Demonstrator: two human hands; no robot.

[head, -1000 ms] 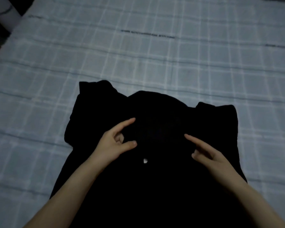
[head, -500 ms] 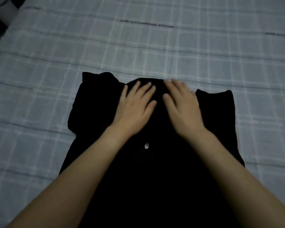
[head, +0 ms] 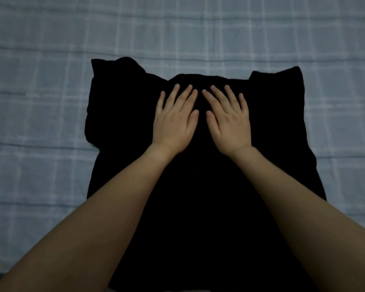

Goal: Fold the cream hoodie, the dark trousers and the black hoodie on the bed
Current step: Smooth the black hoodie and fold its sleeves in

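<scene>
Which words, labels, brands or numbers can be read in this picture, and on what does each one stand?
None can be read.
The black hoodie shows no print or label; it is very dark, so a faint one could be missed.
The bed sheet shows only a check pattern.

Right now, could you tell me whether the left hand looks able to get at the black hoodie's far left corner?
Probably yes. The left hand lies flat on the black hoodie, and only bare dark cloth separates it from that far left corner; nothing covers it.
</scene>
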